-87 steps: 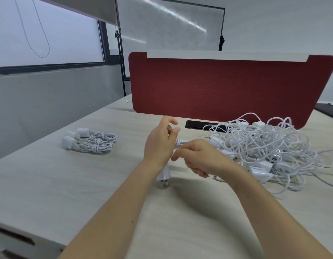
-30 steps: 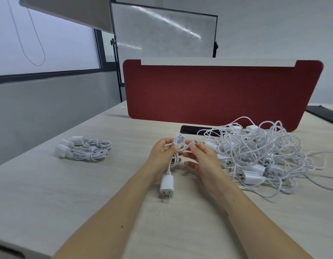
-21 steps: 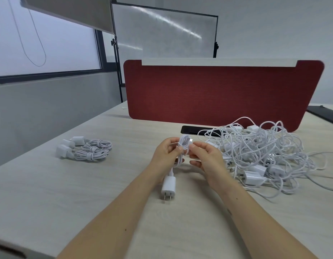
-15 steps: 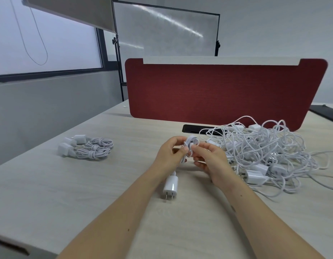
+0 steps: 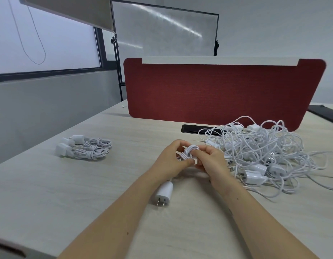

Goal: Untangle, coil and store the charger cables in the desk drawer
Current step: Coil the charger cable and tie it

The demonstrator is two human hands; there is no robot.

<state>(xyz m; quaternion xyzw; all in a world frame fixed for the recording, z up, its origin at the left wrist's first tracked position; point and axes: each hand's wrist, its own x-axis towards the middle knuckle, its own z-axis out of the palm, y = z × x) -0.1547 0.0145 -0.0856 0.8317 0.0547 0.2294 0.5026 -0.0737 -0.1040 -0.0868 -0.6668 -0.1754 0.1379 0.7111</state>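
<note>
1. Charger cable [image 5: 189, 152]: a loose loop a second ago, now a tight bundle just above the desk [image 5: 49, 193], pinched by the curled fingers of the left hand [image 5: 168, 161] and right hand [image 5: 212, 162].
2. Its plug [image 5: 162, 193] lies below the left wrist.
3. Likely nearly tied off. The finished coils [image 5: 89, 149] lie far left, and the tangled pile [image 5: 264, 152] waits on the right.

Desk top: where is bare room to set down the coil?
Bare desk lies between the finished bundles and the left hand holding the coil, and along the near edge. The right side is crowded by the tangled pile.
</note>
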